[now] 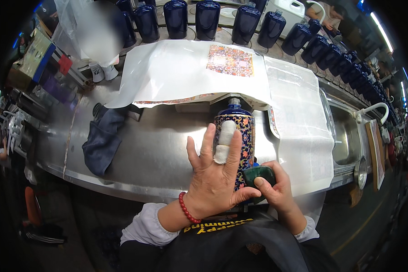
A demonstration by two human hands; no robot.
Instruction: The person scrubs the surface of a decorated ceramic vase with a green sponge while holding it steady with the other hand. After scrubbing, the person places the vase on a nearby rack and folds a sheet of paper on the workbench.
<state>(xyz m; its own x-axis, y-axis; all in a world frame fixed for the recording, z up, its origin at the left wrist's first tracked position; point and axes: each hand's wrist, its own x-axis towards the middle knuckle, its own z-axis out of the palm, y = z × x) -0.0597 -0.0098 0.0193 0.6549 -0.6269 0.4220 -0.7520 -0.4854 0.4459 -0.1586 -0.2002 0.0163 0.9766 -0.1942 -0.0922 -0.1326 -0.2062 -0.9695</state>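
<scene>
A dark blue bottle [241,131] with a colourful patterned label lies on the steel bench, its neck pointing away from me. My left hand [215,174] rests flat on its side, fingers spread; the middle finger is wrapped in white tape and a red bead bracelet sits on the wrist. My right hand [276,186] grips a dark green pad [259,174] pressed against the bottle's lower right side.
White sheets [177,72], one bearing a patterned decal [230,60], cover the bench behind the bottle. A dark cloth [102,140] lies at left. Rows of plain dark blue bottles [208,18] stand at the back and right. A steel sink [347,136] is at right.
</scene>
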